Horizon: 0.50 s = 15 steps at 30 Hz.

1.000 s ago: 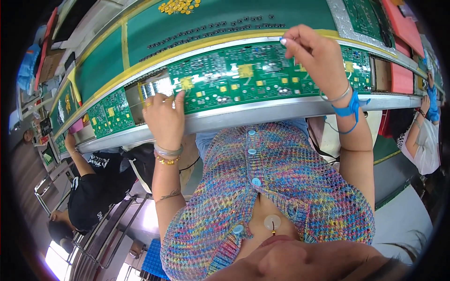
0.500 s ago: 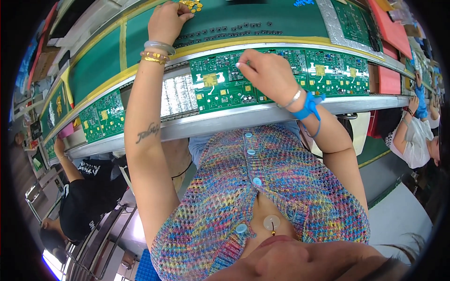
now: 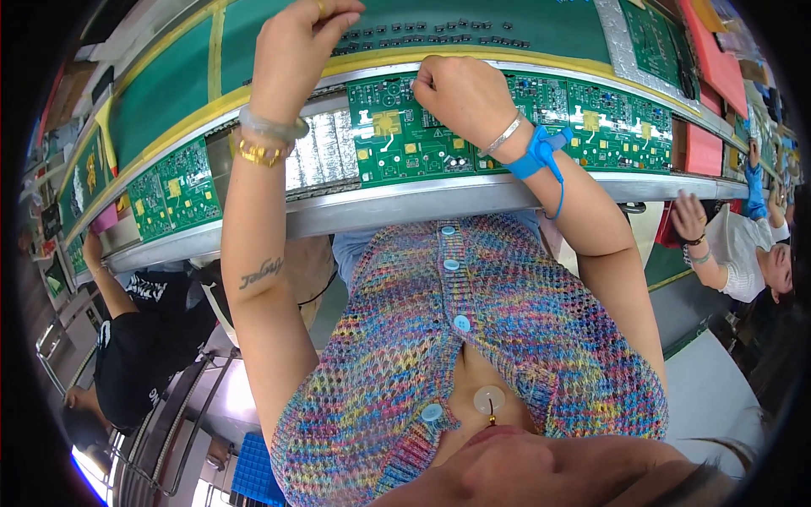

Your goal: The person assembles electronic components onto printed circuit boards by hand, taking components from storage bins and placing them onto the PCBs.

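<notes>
Your half-curled left hand (image 3: 297,52) hangs by black parts (image 3: 453,39), seemingly rowed for easy reach, while your right hand (image 3: 465,97) curls loosely over the board (image 3: 410,162) beside the rail (image 3: 405,198); whether either holds anything, I cannot tell.

Multicoloured knit cardigan (image 3: 397,329), blue wristband (image 3: 532,160)

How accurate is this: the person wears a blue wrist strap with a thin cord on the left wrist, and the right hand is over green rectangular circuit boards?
Wrong side: the head view shows the blue wrist strap on the right wrist; the right hand is over the green circuit boards.
</notes>
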Each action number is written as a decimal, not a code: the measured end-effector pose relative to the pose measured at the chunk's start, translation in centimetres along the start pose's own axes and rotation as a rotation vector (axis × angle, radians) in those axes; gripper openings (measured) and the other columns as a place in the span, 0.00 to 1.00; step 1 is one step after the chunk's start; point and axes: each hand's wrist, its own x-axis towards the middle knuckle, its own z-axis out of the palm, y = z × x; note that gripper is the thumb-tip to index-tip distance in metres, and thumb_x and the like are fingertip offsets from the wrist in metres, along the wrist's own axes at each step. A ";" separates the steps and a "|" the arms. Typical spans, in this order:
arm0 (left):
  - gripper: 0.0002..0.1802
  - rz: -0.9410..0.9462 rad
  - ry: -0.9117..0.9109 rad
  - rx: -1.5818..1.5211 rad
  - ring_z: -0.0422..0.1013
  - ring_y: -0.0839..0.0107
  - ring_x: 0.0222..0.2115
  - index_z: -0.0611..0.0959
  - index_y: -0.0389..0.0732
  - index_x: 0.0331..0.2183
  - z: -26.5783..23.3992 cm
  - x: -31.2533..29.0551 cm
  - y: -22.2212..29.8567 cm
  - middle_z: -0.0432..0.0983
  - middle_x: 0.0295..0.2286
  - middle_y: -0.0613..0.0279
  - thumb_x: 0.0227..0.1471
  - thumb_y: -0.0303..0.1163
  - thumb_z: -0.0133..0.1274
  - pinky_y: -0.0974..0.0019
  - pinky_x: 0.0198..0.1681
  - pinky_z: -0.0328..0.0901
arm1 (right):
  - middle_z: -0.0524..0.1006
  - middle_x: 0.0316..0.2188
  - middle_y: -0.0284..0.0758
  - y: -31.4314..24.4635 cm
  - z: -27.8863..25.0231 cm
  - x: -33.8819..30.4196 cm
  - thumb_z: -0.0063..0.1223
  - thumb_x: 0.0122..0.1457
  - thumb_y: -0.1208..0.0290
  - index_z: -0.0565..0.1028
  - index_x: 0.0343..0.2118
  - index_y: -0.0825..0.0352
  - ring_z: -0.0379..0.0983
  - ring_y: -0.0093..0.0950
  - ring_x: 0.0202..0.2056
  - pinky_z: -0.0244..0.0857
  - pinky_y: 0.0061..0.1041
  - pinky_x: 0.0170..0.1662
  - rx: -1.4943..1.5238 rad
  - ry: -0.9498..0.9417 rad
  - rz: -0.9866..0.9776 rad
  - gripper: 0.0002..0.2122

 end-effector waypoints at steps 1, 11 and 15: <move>0.09 0.004 -0.026 -0.026 0.72 0.78 0.32 0.82 0.38 0.37 -0.2 -0.8 0.7 0.78 0.30 0.64 0.51 0.26 0.53 0.76 0.38 0.65 | 0.75 0.17 0.44 0.0 -0.2 0.1 0.50 0.48 0.66 0.77 0.18 0.68 0.74 0.42 0.22 0.70 0.38 0.27 -0.002 -0.004 0.001 0.11; 0.07 -0.306 -0.063 -0.188 0.73 0.77 0.26 0.83 0.36 0.30 -1.2 -9.3 3.2 0.78 0.26 0.63 0.44 0.28 0.60 0.73 0.32 0.66 | 0.75 0.18 0.43 -0.3 0.1 1.0 0.50 0.47 0.68 0.75 0.18 0.66 0.73 0.42 0.23 0.67 0.38 0.28 -0.123 -0.068 0.021 0.08; 0.06 -0.309 -0.107 -0.092 0.70 0.75 0.27 0.82 0.35 0.27 -1.2 -11.7 4.1 0.75 0.25 0.63 0.44 0.27 0.60 0.73 0.32 0.65 | 0.75 0.17 0.42 -0.8 0.2 1.1 0.50 0.49 0.65 0.75 0.19 0.65 0.73 0.41 0.23 0.67 0.38 0.28 -0.230 0.000 -0.023 0.09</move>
